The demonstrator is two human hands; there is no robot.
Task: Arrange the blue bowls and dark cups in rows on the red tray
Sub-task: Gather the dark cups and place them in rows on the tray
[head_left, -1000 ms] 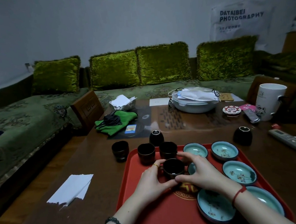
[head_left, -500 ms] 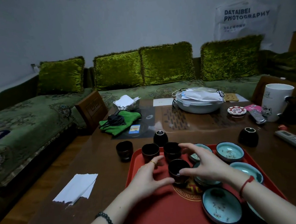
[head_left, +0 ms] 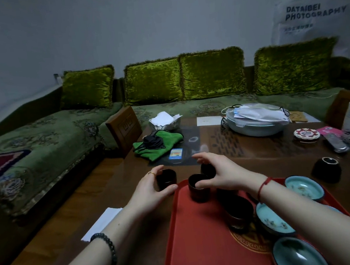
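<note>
Bare forearms, dark bead bracelet (head_left: 107,248) on left wrist, gold ring (head_left: 151,173), red string (head_left: 262,186) on right wrist

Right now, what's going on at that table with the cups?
A person is sorting tea things on a red tray. The left hand curls around a dark cup on the table just off the tray's corner. The right hand reaches over the cups at the tray's far edge. Three blue bowls sit along the right side.

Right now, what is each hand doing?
Left hand: curled around a dark cup off the tray.
Right hand: reaching over another dark cup; grip unclear.
</note>
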